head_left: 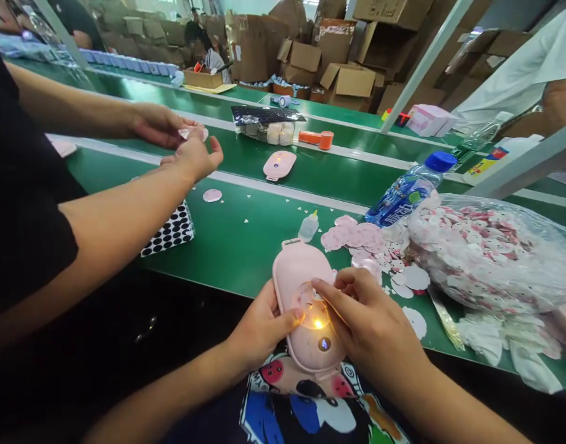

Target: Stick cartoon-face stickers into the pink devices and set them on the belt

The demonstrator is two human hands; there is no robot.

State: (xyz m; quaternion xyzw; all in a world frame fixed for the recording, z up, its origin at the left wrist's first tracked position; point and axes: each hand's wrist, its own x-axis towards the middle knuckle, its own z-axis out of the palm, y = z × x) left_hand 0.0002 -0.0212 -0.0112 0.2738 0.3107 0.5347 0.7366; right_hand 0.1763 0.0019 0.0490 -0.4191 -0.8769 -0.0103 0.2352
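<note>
A pink oval plastic case (pixel 304 265) with a loop at its top end rests over my lap, in front of the bench edge. My left hand (pixel 264 324) grips its left side, thumb on the round window. Yellow light glows in that window, and a small round display (pixel 324 344) is lit below it. My right hand (pixel 364 308) bends over the case's right side, its index fingertip at a small printed sticker (pixel 317 294) on the window. Whether those fingers pinch the sticker is hard to see. Loose pink round stickers (pixel 357 237) lie beyond my right hand.
A small dropper bottle (pixel 309 227) stands just past the case. To the right are a blue-capped bottle (pixel 403 191) and a clear bag of printed pieces (pixel 491 253). At left, a co-worker's hands (pixel 185 142) hold a pale disc. Another lit pink case (pixel 280 165) lies on the green belt.
</note>
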